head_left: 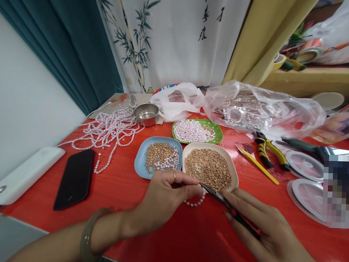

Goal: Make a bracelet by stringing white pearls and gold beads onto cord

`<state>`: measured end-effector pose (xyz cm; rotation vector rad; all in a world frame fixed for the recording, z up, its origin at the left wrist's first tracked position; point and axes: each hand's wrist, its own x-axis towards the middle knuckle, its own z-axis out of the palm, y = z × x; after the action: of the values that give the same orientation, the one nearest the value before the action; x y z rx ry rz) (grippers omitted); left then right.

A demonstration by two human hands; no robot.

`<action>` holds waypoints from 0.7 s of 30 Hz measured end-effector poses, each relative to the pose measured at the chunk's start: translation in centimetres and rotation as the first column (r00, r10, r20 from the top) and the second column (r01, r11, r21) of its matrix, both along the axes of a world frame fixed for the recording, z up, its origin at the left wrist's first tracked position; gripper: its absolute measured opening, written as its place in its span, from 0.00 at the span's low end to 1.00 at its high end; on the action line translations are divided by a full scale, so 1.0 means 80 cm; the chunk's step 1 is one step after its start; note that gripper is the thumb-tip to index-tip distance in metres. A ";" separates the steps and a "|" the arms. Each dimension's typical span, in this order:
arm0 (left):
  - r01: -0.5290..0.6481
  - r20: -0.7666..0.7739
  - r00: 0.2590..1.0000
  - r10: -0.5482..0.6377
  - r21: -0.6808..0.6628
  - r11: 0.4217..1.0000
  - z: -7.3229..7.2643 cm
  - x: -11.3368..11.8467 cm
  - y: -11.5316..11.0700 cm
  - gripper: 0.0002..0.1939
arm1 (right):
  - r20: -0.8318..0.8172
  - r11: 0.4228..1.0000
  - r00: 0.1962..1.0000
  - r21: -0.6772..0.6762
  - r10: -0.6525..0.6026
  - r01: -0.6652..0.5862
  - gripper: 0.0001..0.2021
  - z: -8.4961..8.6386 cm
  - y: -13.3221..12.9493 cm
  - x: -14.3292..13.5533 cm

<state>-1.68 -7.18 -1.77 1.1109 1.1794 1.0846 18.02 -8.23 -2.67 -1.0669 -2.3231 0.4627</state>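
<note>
Head view: at five o'clock from the middle of the scene, a small string of beads [197, 204] is held, its curve hanging toward six o'clock from the left fingertips. By the left hand [163, 201] it is touched directly, so this hand is the nearer one; its thumb and index finger are pressed together on the string. The fingers of the right hand [262, 226] are closed around the handles of the pliers [222, 199], whose long axis is laid from ten o'clock, at the left fingertips, to four o'clock. Whether the string is gripped by the jaws cannot be told. As for writing, at one o'clock black Chinese characters are carried by the white curtain [177, 43]; the lowest seems to be 痕, the others cannot be read surely. No brand can be read.
</note>
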 end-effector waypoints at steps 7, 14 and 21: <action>0.014 -0.003 1.000 -0.014 -0.012 1.000 0.000 0.000 -0.001 0.03 | 0.208 0.918 0.974 0.397 -0.085 -0.005 0.15 -0.007 -0.002 0.000; 0.039 -0.053 0.998 -0.041 -0.025 0.999 -0.006 -0.001 0.004 0.05 | 0.224 0.952 0.972 0.307 -0.071 -0.001 0.16 -0.010 0.006 0.002; -0.034 -0.057 0.998 0.032 -0.041 0.999 -0.008 -0.005 0.011 0.06 | 0.121 0.994 0.993 0.109 -0.003 -0.010 0.16 -0.005 0.012 0.004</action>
<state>-2.06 -6.33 -2.42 1.0991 1.2631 1.0549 18.36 -7.28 -3.06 -1.0657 -2.4261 0.2750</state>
